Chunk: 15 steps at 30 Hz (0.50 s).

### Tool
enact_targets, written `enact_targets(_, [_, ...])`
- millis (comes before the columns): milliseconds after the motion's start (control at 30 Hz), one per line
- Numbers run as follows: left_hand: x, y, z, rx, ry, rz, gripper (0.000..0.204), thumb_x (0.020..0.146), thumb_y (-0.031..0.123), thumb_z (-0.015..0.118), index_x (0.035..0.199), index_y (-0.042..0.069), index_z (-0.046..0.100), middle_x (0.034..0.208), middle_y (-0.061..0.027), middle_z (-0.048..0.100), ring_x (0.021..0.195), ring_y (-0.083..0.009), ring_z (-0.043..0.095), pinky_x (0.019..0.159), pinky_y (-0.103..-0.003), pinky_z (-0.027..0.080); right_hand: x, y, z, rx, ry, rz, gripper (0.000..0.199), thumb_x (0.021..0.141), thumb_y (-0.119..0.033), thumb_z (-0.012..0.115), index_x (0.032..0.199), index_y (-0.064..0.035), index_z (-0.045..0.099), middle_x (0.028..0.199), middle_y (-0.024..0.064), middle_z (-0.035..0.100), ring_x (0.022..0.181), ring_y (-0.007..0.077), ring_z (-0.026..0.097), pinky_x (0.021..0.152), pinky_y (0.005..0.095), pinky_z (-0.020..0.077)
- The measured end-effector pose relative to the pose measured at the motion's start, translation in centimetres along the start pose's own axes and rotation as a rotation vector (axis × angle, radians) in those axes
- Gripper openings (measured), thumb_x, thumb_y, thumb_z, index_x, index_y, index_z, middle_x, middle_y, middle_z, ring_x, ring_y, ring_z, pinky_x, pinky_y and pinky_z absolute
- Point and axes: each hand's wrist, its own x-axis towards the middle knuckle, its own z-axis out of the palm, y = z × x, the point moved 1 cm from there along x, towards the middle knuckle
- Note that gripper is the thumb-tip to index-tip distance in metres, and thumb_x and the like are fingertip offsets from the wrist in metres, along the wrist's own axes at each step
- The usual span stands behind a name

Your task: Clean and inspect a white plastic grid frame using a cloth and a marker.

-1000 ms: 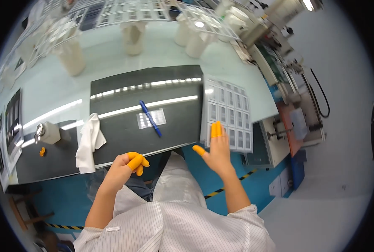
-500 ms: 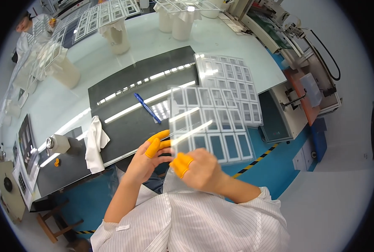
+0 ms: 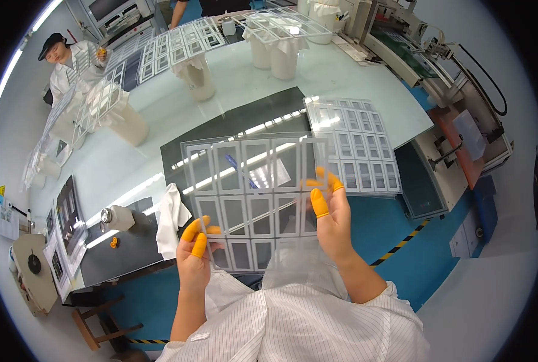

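Observation:
A clear sheet point(image 3: 257, 196) printed with rows of pale rectangular frames is held up before me, over the near edge of the dark mat. My left hand point(image 3: 194, 258) pinches its lower left edge, with orange finger cots on the thumb and finger. On the right edge, higher up, my right hand point(image 3: 331, 217) grips it, also in orange cots. Through the sheet I see a blue pen point(image 3: 231, 161) and a small clear piece lying on the dark mat point(image 3: 181, 158). Just right of the held sheet lies a stack of similar sheets point(image 3: 358, 143).
Left on the table are a white cloth point(image 3: 170, 226), a bottle point(image 3: 117, 218) and small orange finger cots point(image 3: 114, 242). Farther back, framed sheets rest on white buckets point(image 3: 197, 81). A co-worker point(image 3: 76, 63) is at the far left; another person point(image 3: 223, 6) is partly visible behind the table.
The sheet has moved left and now spans between both hands. My right hand has gone from its lower edge to its right edge, my left hand to its left edge. The view has shifted.

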Motion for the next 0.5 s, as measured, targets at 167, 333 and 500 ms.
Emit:
enact_targets(167, [0.4, 4.2, -1.9, 0.467, 0.299, 0.392, 0.032, 0.082, 0.001, 0.043, 0.115, 0.0, 0.042, 0.101, -0.008, 0.05, 0.086, -0.013, 0.049, 0.077, -0.021, 0.038, -0.6, -1.6, 2.7, 0.357, -0.31, 0.222, 0.023, 0.088, -0.014, 0.035, 0.105, 0.0018, 0.039, 0.085, 0.0181, 0.058, 0.069, 0.0206, 0.06, 0.06, 0.0261, 0.0481])
enact_targets(333, [0.7, 9.1, 2.4, 1.078, 0.28, 0.865, 0.025, 0.076, 0.004, 0.054, 0.101, 0.002, 0.054, 0.099, -0.0106, 0.05, 0.088, -0.0194, 0.048, 0.079, -0.027, 0.036, -1.4, -3.0, 5.3, 0.247, -0.533, 0.19, 0.023, 0.088, -0.013, 0.035, 0.105, 0.0026, 0.039, 0.084, 0.0172, 0.059, 0.068, 0.0179, 0.06, 0.059, 0.0243, 0.0482])
enact_targets(500, [1.8, 9.7, 7.4, 1.404, 0.165, 1.177, 0.028, 0.066, 0.003, 0.064, 0.093, 0.002, 0.059, 0.094, -0.0095, 0.053, 0.087, -0.0259, 0.047, 0.077, -0.032, 0.037, -2.6, -3.9, 7.1, 0.108, -0.622, 0.046, 0.026, 0.089, -0.013, 0.034, 0.11, 0.0008, 0.038, 0.083, 0.01, 0.061, 0.063, 0.0108, 0.059, 0.06, 0.0194, 0.0473])
